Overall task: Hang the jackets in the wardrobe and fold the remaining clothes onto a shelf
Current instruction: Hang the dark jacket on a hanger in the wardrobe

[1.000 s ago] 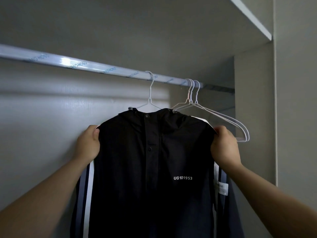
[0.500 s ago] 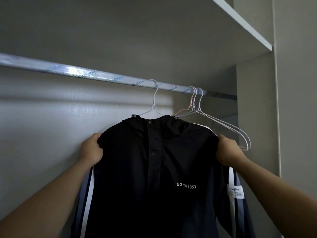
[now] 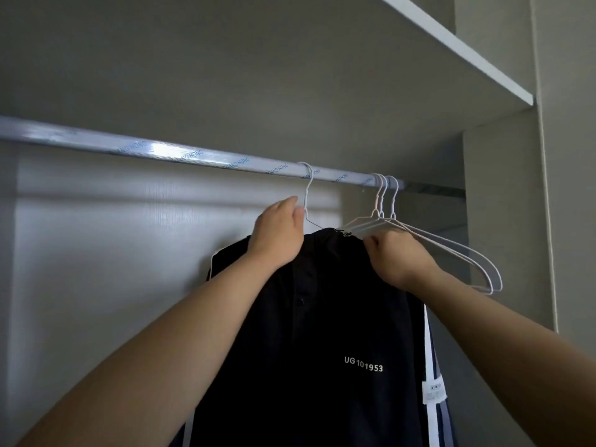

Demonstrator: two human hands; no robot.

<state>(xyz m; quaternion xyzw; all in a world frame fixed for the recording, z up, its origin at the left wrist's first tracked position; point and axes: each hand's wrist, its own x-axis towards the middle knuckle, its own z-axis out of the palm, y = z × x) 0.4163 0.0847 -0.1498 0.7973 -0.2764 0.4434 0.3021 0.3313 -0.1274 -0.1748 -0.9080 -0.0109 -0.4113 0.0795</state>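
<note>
risking a slide of the black jacket with white chest lettering and white side stripes [image 3: 322,317] off one arm of the thin white wire hanger [image 3: 307,191], hanging by its hook on the silver wardrobe rail [image 3: 161,150], through tugging harder at one side of the collar than at the other; risking also a snag on the three spare white wire hangers [image 3: 451,250] crowding the rail just to the right, or a lifting of the hook off the rail through pushing upward. reaching up with the left hand [image 3: 277,233] to the hanger's neck, with thumb beside the wire and fingers out of sight, leaving unclear whether clasping wire or collar; pinching the collar fabric near a metal snap [image 3: 347,234] with the curled fingers of the right hand [image 3: 396,259], just under the spare hangers' arms
</note>
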